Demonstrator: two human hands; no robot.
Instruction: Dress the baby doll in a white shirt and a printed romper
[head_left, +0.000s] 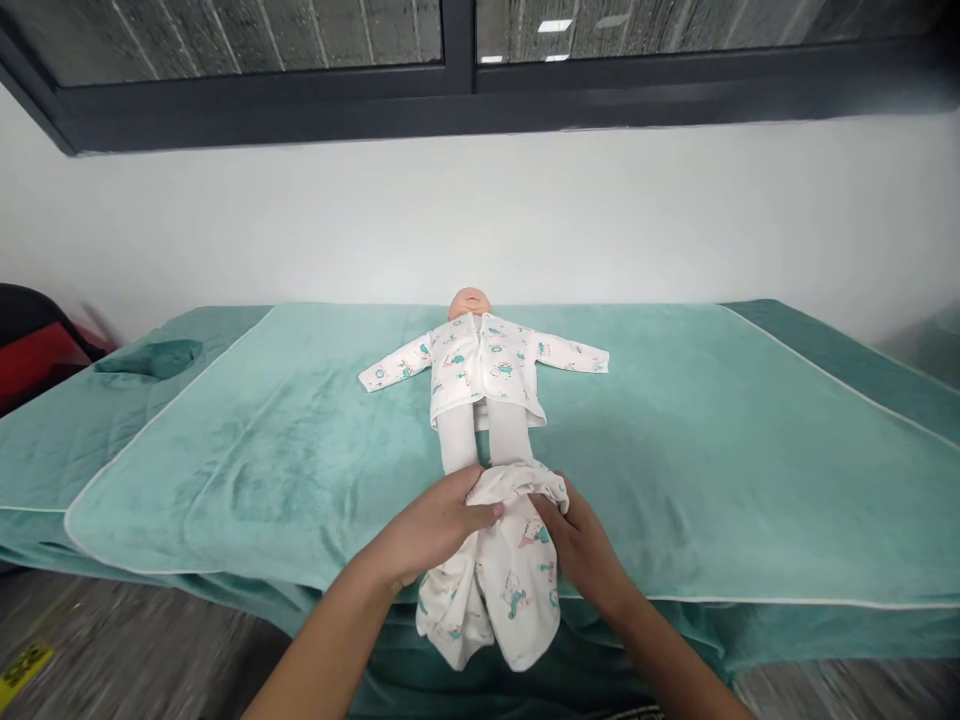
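A baby doll (469, 300) lies on its back on the green bed cover, wearing a white printed jacket (491, 362) with its sleeves spread out. Its white legs (510, 430) point toward me, and their lower ends are hidden by cloth. My left hand (442, 525) grips the left side of the waistband of white printed baby pants (517, 590). On the other side, my right hand (577, 535) holds the waistband, its fingers partly inside the opening. Both pant legs hang down over the bed's front edge.
The green cover (735, 450) with white piping spreads over a massage-style bed, which has a face hole (150, 358) at the left. A red and black object (37, 350) stands at the far left. Behind the bed are a white wall (300, 220) and a dark window frame (457, 90).
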